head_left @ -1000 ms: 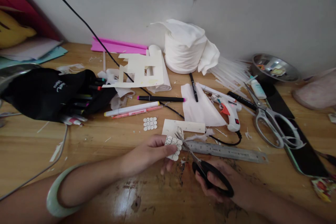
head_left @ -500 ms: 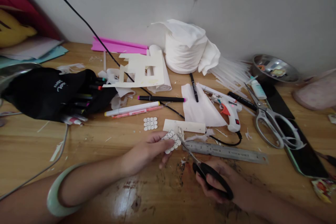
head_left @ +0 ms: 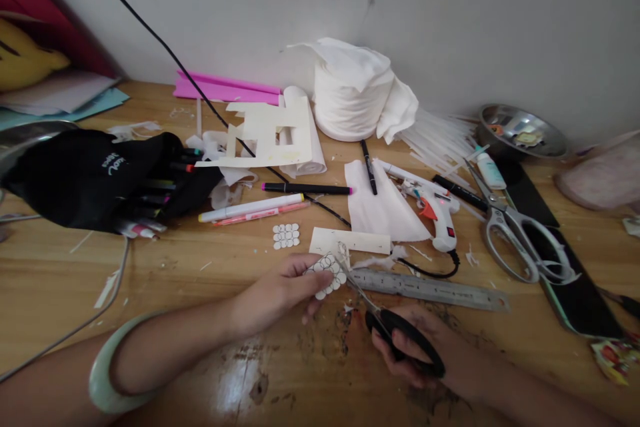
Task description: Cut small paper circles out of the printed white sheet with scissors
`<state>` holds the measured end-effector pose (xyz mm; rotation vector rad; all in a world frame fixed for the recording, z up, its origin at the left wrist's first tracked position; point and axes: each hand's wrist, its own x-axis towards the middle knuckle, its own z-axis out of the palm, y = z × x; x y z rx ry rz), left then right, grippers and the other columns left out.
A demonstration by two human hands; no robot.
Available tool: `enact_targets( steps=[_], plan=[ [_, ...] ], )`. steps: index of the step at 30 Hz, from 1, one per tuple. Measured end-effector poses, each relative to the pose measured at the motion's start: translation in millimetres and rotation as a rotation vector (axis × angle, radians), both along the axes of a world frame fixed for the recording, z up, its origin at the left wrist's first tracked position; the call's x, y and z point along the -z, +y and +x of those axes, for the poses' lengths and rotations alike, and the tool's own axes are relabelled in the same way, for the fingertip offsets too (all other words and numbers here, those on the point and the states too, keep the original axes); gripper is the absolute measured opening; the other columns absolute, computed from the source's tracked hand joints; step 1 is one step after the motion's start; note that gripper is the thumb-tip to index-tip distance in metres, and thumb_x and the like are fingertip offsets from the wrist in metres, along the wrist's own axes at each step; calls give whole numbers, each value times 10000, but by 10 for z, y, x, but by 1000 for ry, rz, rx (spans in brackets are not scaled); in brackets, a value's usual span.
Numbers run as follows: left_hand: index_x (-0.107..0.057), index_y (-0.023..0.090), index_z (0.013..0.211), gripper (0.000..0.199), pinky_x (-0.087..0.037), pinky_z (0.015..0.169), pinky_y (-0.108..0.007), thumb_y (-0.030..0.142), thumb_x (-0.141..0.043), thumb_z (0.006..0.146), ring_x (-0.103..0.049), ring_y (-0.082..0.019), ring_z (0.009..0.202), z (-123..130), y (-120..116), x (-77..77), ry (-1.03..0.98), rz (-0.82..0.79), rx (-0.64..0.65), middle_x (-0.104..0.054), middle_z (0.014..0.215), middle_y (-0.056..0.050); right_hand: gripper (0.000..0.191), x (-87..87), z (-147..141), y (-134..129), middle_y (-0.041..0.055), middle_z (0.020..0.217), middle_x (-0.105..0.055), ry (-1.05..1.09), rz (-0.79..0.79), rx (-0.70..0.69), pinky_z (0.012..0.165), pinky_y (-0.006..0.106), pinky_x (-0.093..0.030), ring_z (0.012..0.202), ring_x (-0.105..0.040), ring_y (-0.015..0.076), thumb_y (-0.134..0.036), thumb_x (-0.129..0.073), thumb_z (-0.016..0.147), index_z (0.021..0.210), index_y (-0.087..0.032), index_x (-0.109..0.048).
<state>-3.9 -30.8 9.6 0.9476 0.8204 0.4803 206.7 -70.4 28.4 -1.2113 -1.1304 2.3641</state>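
Note:
My left hand pinches a small white piece of paper with black-outlined circles between thumb and fingers. The thumb covers part of it. My right hand grips black-handled scissors, whose blades point up and left to the right edge of the circle paper. How far the blades are apart is hard to make out. Just beyond my left hand, a similar cut piece with rows of circles lies on the table. A white paper strip lies behind the scissor tips, close to a metal ruler.
At the right are a white glue gun, large grey scissors, a dark phone and a metal bowl. Markers, a black pen case and a white cloth roll lie further back. A black cable crosses the left.
The circle paper has tilted slightly in my left hand, and the scissor blades have shifted a little against its edge. Everything else has stayed in place.

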Motion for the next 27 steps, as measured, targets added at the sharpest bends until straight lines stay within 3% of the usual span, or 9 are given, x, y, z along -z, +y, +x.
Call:
enact_targets(
  steps=[14, 27],
  plan=[
    [-474, 149, 598, 294, -328, 407, -164, 367, -588, 759, -394, -59, 398, 21, 21, 18, -126, -89, -88, -447, 460, 55, 569, 81, 38, -13, -85, 424, -357, 16, 23, -22, 312, 149, -173, 331, -240, 12, -712, -548, 618, 568, -172, -375],
    [-479, 146, 530, 336, -316, 400, -165, 360, -584, 767, -379, -59, 390, 26, 30, 31, -150, -101, -135, -436, 431, 48, 567, 25, 10, 7, -83, 430, -342, 32, 2, -6, 309, 146, -167, 337, -258, 11, -689, -584, 610, 543, -175, -354]
  ],
)
